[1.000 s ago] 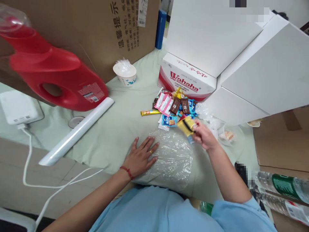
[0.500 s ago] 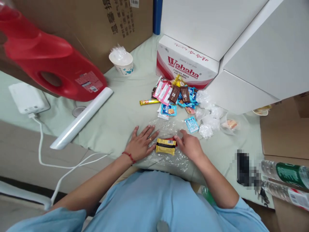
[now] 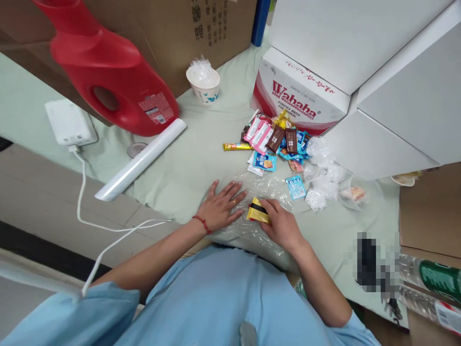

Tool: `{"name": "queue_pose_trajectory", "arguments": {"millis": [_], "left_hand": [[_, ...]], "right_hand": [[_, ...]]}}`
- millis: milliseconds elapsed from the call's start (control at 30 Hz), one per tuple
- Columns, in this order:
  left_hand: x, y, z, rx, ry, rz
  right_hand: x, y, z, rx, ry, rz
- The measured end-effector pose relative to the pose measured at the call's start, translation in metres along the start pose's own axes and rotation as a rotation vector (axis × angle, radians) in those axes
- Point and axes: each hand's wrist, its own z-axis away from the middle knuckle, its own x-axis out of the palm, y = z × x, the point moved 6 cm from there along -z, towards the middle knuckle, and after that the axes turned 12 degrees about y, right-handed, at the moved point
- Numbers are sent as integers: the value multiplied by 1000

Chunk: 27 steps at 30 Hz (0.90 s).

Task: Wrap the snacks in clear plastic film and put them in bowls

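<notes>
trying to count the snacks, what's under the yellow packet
A sliver of something red shows at the edge of the yellow packet, with clear plastic spread below. The packet and right hand cover the rest.

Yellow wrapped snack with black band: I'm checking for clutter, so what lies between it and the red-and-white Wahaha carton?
In the head view, clear crinkled plastic film, then a heap of small colourful packets.

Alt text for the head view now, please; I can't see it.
The right hand grasps a yellow packet with a black stripe over clear plastic film; the left hand lies flat at the film's left side. Beyond, wrapped snacks lie piled before a Wahaha box.
</notes>
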Motion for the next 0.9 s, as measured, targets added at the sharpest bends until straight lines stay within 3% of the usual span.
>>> {"name": "queue_pose_trajectory", "arguments": {"millis": [100, 233, 367, 533, 667, 900], "left_hand": [[0, -1, 0, -1, -3, -3], [1, -2, 1, -4, -3, -9], [2, -2, 1, -5, 1, -5], [2, -2, 2, -4, 12, 6], [1, -1, 2, -1, 16, 8], [1, -3, 1, 0, 6, 23]], "right_hand": [[-8, 5, -5, 14, -12, 22], [1, -4, -13, -46, -151, 157], [4, 0, -12, -19, -200, 227], [-15, 19, -3, 84, -65, 170], [-21, 14, -8, 125, 72, 137], [3, -1, -23, 74, -26, 92]]}}
